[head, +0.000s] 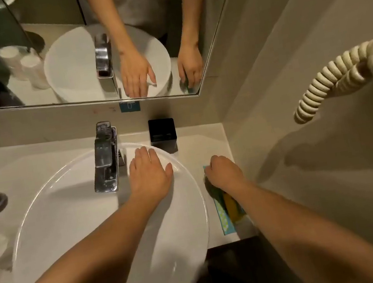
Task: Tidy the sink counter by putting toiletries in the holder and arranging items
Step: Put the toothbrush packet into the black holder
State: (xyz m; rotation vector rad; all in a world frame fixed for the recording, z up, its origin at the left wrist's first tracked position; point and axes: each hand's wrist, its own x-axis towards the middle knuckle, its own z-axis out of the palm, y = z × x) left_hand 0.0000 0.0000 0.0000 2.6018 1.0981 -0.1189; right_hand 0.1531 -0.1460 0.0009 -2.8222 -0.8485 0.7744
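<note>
A flat teal-and-yellow packet (224, 211) lies on the pale stone counter (205, 143) at four o'clock, its far end pinched under the curled right hand (224, 172). The square glossy black holder (162, 131) stands at twelve. The left hand (150, 172) rests flat, fingers spread, on the round white ceramic basin's (72, 234) rim.

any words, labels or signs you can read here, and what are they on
None can be read.
Blue sticker on the wall under the mirror: a pale mark, too blurred to read.
Faint reddish marks left of it: illegible.
Teal packet under the right hand: pattern only, no legible text.
Black holder: no text visible.
</note>
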